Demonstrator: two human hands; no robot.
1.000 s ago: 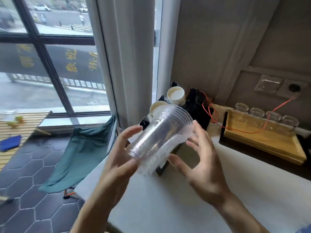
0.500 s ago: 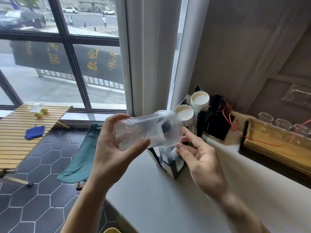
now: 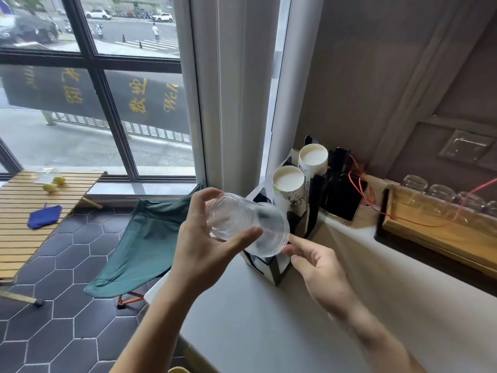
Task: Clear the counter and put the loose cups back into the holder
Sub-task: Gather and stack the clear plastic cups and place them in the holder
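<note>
My left hand [image 3: 204, 254] grips a stack of clear plastic cups [image 3: 242, 224], tipped over so the rims point down and away toward the front slot of the black-and-white cup holder [image 3: 274, 267]. The stack's rims hang just over that slot. My right hand [image 3: 320, 267] is beside the holder with fingers apart, its fingertips touching the rims of the stack. Two stacks of white paper cups [image 3: 289, 184] stand upright in the holder's rear slots.
The white counter [image 3: 282, 327] runs from the holder toward me. A wooden tray [image 3: 441, 235] with glass jars and a red cord sits to the right, a black device [image 3: 341, 195] beside it. Below left are a green folding chair [image 3: 145, 243] and a slatted table.
The cup stack has turned from mouth-up to mouth-down and dropped toward the holder's front slot. My right hand has slid from the stack's side to its rims.
</note>
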